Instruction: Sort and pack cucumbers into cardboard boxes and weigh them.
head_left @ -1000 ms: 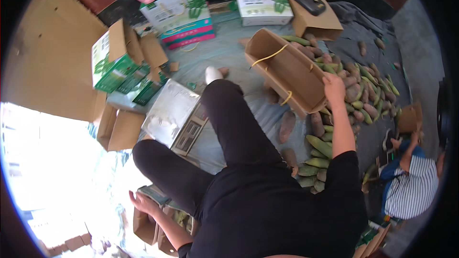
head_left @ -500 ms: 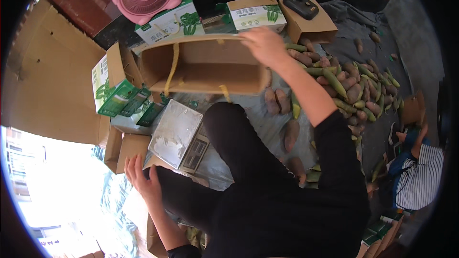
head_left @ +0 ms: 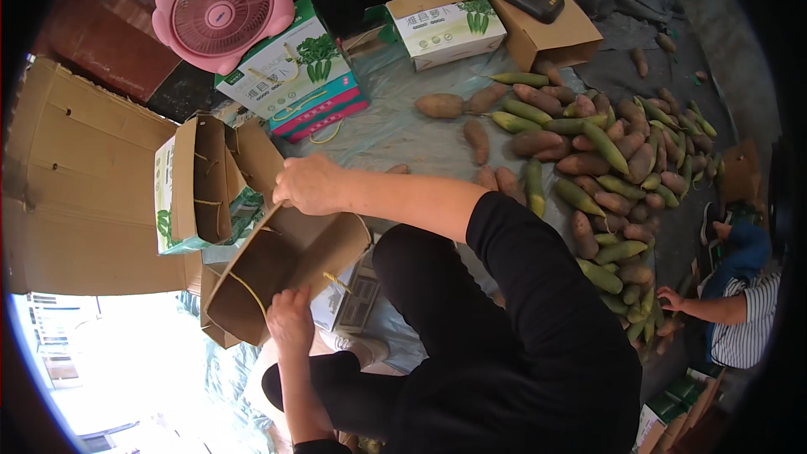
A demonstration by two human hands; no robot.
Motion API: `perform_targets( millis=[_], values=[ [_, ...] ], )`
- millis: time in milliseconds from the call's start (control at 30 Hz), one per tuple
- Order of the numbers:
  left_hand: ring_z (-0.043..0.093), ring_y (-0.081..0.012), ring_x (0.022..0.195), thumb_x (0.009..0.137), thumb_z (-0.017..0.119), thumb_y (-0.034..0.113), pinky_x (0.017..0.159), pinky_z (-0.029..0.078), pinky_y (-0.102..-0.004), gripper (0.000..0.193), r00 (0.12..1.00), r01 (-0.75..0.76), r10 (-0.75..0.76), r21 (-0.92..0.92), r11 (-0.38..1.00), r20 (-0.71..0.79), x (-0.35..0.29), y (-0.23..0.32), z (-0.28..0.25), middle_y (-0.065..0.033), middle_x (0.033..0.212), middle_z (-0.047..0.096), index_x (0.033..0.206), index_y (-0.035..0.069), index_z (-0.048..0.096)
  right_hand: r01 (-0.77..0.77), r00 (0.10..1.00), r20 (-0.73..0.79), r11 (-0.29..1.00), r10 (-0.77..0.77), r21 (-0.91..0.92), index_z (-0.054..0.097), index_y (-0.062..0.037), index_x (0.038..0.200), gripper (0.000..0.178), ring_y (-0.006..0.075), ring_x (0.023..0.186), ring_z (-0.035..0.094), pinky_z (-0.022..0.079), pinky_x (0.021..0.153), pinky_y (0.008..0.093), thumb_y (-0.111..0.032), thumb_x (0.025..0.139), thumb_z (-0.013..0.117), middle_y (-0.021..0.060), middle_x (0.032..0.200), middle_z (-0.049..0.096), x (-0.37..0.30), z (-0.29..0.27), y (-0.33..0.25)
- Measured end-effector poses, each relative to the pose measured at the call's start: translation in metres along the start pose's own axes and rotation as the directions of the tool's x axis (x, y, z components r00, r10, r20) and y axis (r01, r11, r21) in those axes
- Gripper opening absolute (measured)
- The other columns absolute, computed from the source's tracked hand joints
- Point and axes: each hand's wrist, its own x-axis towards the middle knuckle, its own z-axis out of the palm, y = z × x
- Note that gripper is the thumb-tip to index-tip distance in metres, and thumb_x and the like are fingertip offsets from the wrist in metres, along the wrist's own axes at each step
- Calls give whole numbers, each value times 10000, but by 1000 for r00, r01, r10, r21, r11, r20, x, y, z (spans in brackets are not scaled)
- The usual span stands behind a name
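My right hand (head_left: 309, 184) grips the upper edge of an open brown cardboard box (head_left: 277, 273) that is tilted on its side in front of me. My left hand (head_left: 290, 319) holds the box's lower rim, close to its yellow cord handle. The box's inside looks empty. It hangs above a small scale (head_left: 349, 298) that lies by my black-clad knee. To the left stands another opened carton (head_left: 197, 185) with green print.
A pile of green and brown tubers (head_left: 605, 168) covers the plastic sheet at the right. Printed cartons (head_left: 294, 67), a pink fan (head_left: 220, 8) and a brown box (head_left: 551, 29) stand at the back. Large flat cardboard (head_left: 76, 193) leans at the left. Another person (head_left: 731, 311) sits at the right edge.
I have swung the brown box from the back of the sheet down to my left side, and my left hand has come up and taken hold of its rim.
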Motion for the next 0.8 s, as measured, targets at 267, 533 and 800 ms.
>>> perform_targets(
  millis=[267, 533, 800],
  values=[
    [552, -263, 789, 721, 539, 49, 662, 437, -379, 230, 993, 15, -14, -5, 1000, 114, 8, -3, 40, -71, 862, 600, 928, 78, 635, -23, 1000, -4, 938, 26, 347, 702, -182, 875, 177, 274, 874, 607, 488, 721, 425, -265, 781, 578, 65, 890, 660, -1, 61, 74],
    [527, -315, 769, 726, 582, 35, 684, 435, -412, 132, 987, 156, -144, -232, 960, 69, 29, -30, 65, -108, 835, 588, 857, 48, 590, -516, 856, -98, 848, 507, -124, 660, -118, 897, 191, 324, 899, 591, 471, 742, 456, -263, 784, 608, 133, 883, 622, -49, 118, 295],
    [522, -309, 722, 733, 608, 91, 628, 420, -402, 72, 980, 188, -168, -213, 959, 108, 36, -47, 75, -86, 786, 569, 790, 78, 566, -844, 507, -188, 441, 841, -304, 602, -55, 1040, 283, 256, 1081, 493, 442, 839, 421, -159, 777, 601, 93, 1128, 543, -61, 62, 393]
  ],
)
